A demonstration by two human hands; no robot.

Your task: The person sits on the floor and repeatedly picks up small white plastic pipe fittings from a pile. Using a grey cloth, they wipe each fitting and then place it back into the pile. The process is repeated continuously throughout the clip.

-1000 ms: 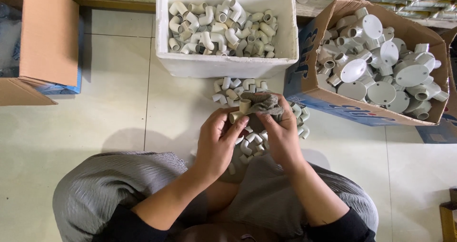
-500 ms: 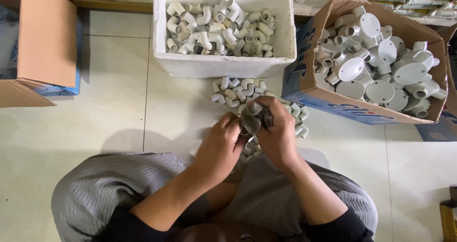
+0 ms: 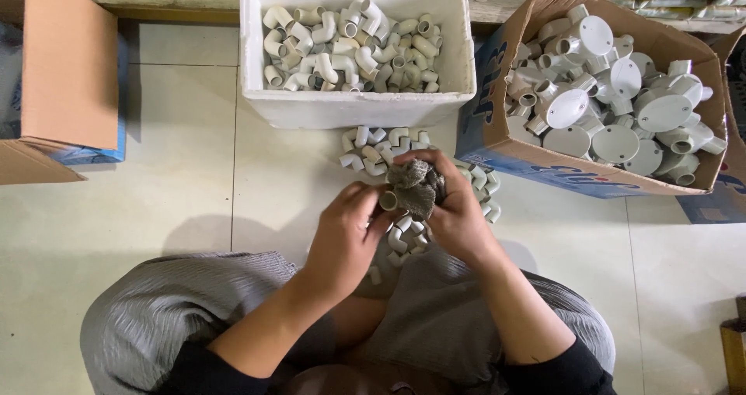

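Observation:
My left hand (image 3: 346, 236) pinches a small beige pipe elbow (image 3: 388, 201), its round opening facing up. My right hand (image 3: 454, 208) grips a grey-brown cloth (image 3: 413, 185) bunched around the other end of the elbow. Both hands hover over a loose pile of white pipe elbows (image 3: 381, 150) on the tiled floor, just in front of my knees. Part of the elbow is hidden inside the cloth.
A white foam box (image 3: 256, 92) full of pipe elbows stands straight ahead. At the right a cardboard box (image 3: 497, 142) holds round junction boxes. Another cardboard box (image 3: 62, 76) sits at the left. Pale floor tiles (image 3: 140, 201) spread to the left.
The cloth went from draped over the elbow to wrapped tightly around it, then slid back so the elbow's open end shows again. Both hands stayed in place over the pile.

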